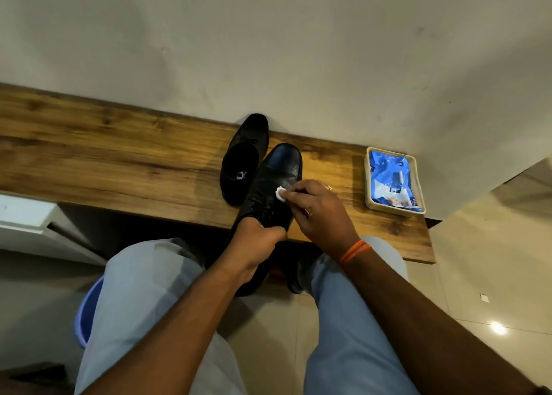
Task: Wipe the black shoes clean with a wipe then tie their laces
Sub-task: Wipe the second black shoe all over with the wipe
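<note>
From the head camera, a long wooden shelf with brown grain [119,152] runs along a pale plaster wall, and everything else sits in relation to it. A glossy black leather lace-up shoe [276,182] lies tilted over the shelf's near edge, toe pointing toward the wall, heel hanging out past the edge. The left hand [254,245] curls around the rear of that shoe, fingers hooked into its opening by the laces, holding it up. The right hand [316,212] pinches a small crumpled white wipe [280,193] between fingertips and thumb and presses it against the shoe's upper, just ahead of the lacing. An orange thread band [355,251] circles the right wrist.

The second black leather shoe [243,161] rests flat on the shelf, touching the held shoe on its left side, its toe close to the wall and its opening facing up.

Farther right along the shelf, well apart from the shoes, a cream rectangular tray [369,182] holds a blue plastic pack of wipes [391,179].

Below the shelf edge, light blue trousers [352,320] cover both legs above a pale tiled floor [478,275].
</note>
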